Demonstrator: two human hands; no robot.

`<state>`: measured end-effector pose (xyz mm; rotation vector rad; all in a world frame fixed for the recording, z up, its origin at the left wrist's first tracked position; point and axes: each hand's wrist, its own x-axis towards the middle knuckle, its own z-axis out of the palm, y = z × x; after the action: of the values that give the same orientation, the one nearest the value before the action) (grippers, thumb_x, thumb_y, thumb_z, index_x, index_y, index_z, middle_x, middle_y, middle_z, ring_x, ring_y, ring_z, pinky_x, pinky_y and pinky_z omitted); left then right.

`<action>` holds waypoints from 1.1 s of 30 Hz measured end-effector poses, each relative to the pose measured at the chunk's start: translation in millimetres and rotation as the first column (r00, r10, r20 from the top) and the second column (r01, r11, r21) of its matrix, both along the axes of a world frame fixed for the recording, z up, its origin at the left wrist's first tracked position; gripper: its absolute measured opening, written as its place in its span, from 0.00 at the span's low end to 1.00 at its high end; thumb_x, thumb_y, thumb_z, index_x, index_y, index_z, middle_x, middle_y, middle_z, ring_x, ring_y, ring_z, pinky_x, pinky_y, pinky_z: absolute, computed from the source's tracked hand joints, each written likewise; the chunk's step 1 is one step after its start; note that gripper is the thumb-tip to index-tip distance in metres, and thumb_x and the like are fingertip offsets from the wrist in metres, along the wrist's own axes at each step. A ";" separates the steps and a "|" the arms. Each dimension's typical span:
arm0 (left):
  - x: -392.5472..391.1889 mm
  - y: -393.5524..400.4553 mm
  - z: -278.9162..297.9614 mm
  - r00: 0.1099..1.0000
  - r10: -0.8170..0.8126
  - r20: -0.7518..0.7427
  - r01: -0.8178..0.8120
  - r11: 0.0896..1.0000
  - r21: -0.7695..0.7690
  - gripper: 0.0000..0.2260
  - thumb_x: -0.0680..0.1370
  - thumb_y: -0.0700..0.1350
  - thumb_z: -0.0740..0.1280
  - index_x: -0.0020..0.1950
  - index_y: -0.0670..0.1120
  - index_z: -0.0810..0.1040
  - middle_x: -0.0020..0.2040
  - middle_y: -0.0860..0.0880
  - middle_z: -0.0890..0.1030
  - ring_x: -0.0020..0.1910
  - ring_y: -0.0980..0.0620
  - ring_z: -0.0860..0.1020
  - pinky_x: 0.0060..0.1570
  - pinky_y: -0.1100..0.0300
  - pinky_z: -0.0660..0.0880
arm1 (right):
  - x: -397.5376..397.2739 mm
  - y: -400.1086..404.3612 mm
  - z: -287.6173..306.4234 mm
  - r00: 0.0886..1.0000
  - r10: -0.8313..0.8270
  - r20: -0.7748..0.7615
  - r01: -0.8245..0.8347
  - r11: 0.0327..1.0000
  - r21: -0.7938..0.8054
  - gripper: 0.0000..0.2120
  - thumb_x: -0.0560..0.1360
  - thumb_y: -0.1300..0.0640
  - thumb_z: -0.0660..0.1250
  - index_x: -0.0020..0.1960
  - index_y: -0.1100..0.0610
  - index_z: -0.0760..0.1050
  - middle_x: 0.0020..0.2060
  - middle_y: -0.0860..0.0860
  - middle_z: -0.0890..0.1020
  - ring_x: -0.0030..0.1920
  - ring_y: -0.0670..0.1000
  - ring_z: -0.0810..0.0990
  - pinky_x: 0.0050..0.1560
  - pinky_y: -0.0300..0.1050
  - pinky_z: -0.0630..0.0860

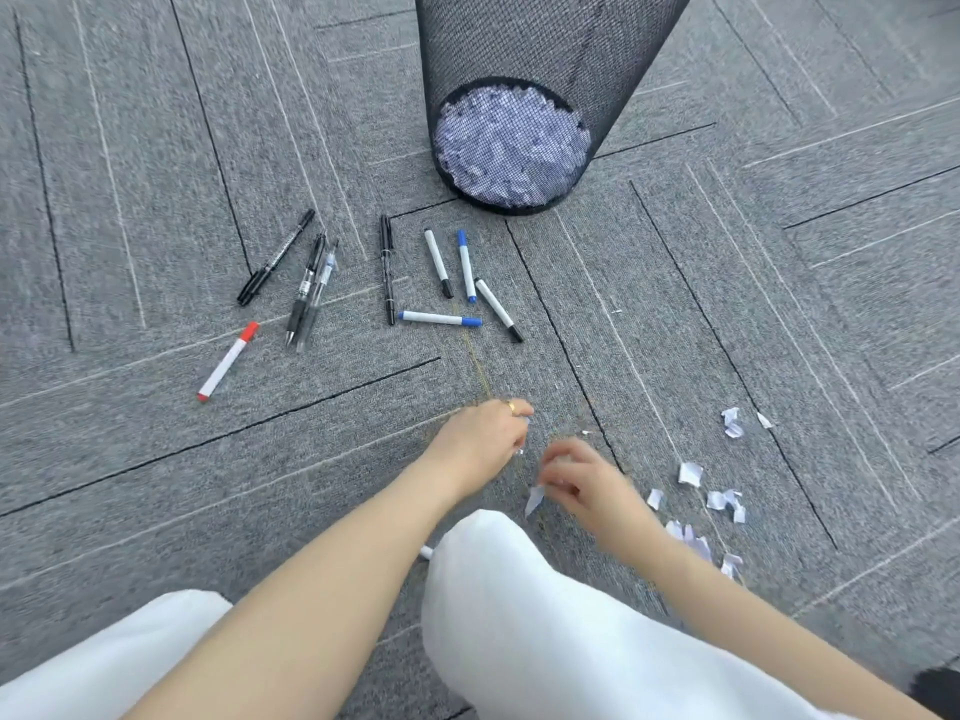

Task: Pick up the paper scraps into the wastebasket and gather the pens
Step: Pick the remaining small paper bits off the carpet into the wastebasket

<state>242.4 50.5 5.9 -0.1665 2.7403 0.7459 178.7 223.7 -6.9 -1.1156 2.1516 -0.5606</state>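
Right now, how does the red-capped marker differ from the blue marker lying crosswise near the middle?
The red-capped marker lies alone at a slant, far left; the crosswise blue marker lies nearly level among other pens. One has red ends, the other blue. Both have white barrels and rest untouched on the carpet.

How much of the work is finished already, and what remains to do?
Done: the wastebasket already holds many scraps. In hand: the right hand pinches a scrap; the left hand is curled, seemingly holding scraps too. Left: loose scraps on the carpet to the right, and the pens lie scattered, none gathered.
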 end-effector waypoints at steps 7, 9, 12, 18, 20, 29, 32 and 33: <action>-3.3 6.9 -17.1 0.997 -0.070 -0.032 0.069 0.997 -0.039 0.05 0.79 0.36 0.58 0.50 0.41 0.73 0.51 0.45 0.73 0.51 0.46 0.73 0.48 0.51 0.73 | 17.3 9.3 -18.9 0.971 0.133 -0.197 -0.153 0.984 -0.094 0.10 0.73 0.53 0.59 0.40 0.55 0.77 0.45 0.48 0.78 0.39 0.52 0.80 0.37 0.42 0.74; -7.2 5.3 -15.8 0.997 -0.074 -0.006 0.074 0.997 -0.022 0.05 0.78 0.36 0.58 0.49 0.42 0.72 0.51 0.46 0.73 0.51 0.47 0.73 0.47 0.53 0.71 | 16.0 7.9 -20.3 0.961 0.155 -0.228 -0.179 0.980 -0.090 0.11 0.74 0.54 0.59 0.39 0.56 0.77 0.42 0.49 0.79 0.38 0.53 0.79 0.35 0.42 0.75; -16.2 -3.2 -5.9 0.999 0.014 0.051 -0.018 0.997 0.077 0.05 0.78 0.38 0.58 0.45 0.44 0.72 0.49 0.46 0.73 0.48 0.47 0.74 0.44 0.56 0.69 | 12.5 3.8 -14.4 0.988 0.101 -0.116 -0.111 0.990 -0.083 0.10 0.74 0.54 0.59 0.42 0.56 0.78 0.41 0.50 0.79 0.39 0.53 0.79 0.38 0.43 0.75; -58.8 -65.2 89.2 0.951 0.302 -0.060 -0.277 0.924 0.266 0.06 0.77 0.41 0.65 0.39 0.45 0.76 0.39 0.53 0.75 0.40 0.55 0.73 0.42 0.68 0.68 | -60.5 -57.3 99.4 0.773 -0.537 0.339 0.634 0.684 -0.361 0.08 0.72 0.63 0.69 0.41 0.51 0.80 0.32 0.44 0.81 0.30 0.40 0.74 0.31 0.29 0.68; -86.5 -89.0 146.7 0.911 0.355 -0.211 -0.276 0.903 0.328 0.05 0.75 0.42 0.67 0.39 0.43 0.78 0.39 0.51 0.78 0.39 0.54 0.74 0.42 0.65 0.70 | -102.8 -91.0 167.9 0.786 -0.491 0.376 0.615 0.552 -0.564 0.07 0.71 0.63 0.69 0.42 0.51 0.80 0.30 0.42 0.81 0.28 0.39 0.73 0.28 0.28 0.68; -195.4 -159.1 260.5 0.720 0.447 -0.531 -0.499 0.865 0.050 0.06 0.75 0.46 0.68 0.42 0.44 0.81 0.40 0.49 0.79 0.42 0.51 0.75 0.34 0.65 0.66 | -232.1 -221.0 254.0 0.866 -0.463 -0.187 0.326 0.807 -0.492 0.08 0.73 0.57 0.68 0.48 0.59 0.82 0.35 0.49 0.82 0.26 0.38 0.71 0.27 0.30 0.65; -206.8 -167.0 243.8 0.763 0.460 -0.454 -0.509 0.861 0.018 0.11 0.76 0.49 0.67 0.44 0.42 0.83 0.42 0.46 0.82 0.45 0.47 0.78 0.46 0.56 0.73 | -241.7 -223.5 233.0 0.871 -0.420 -0.253 0.337 0.887 -0.315 0.16 0.76 0.51 0.64 0.35 0.58 0.79 0.24 0.49 0.74 0.24 0.45 0.66 0.33 0.36 0.68; -208.6 -168.0 238.6 0.786 0.471 -0.401 -0.509 0.861 0.013 0.13 0.76 0.51 0.66 0.45 0.43 0.83 0.41 0.47 0.83 0.43 0.47 0.78 0.46 0.55 0.73 | -242.4 -224.4 228.3 0.866 -0.419 -0.272 0.342 0.895 -0.287 0.19 0.77 0.48 0.62 0.30 0.56 0.74 0.23 0.48 0.72 0.24 0.45 0.67 0.45 0.41 0.71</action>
<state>33.8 -117.5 244.5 -0.8761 3.1549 0.8489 -63.7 -0.7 221.4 -0.9483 2.6860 -0.8742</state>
